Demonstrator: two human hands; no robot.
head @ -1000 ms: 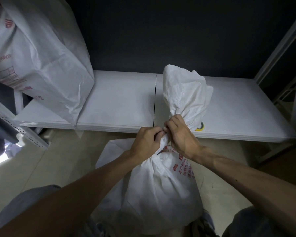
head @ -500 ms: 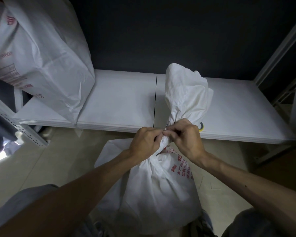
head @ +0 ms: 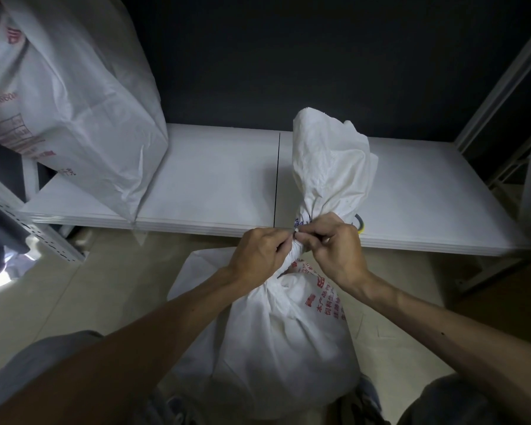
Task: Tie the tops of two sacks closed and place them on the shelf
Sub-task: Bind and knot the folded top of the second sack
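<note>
The left hand (head: 259,256) and right hand (head: 337,250) are pinching the gathered neck of a sack (head: 282,348) standing at 6 o'clock before the shelf (head: 212,194), where a slackened pinch risks it springing open.

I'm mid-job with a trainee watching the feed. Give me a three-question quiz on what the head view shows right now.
1. True or false: a second white woven sack rests on the left part of the white metal shelf.
2. The white woven sack with red print being tied stands: A) on the shelf; B) on the tiled floor in front of the shelf; C) on a chair.
3. Fill in: the left hand and the right hand both grip the printed sack at its gathered ____.

Key: 1 true; 2 B; 3 neck.
</note>
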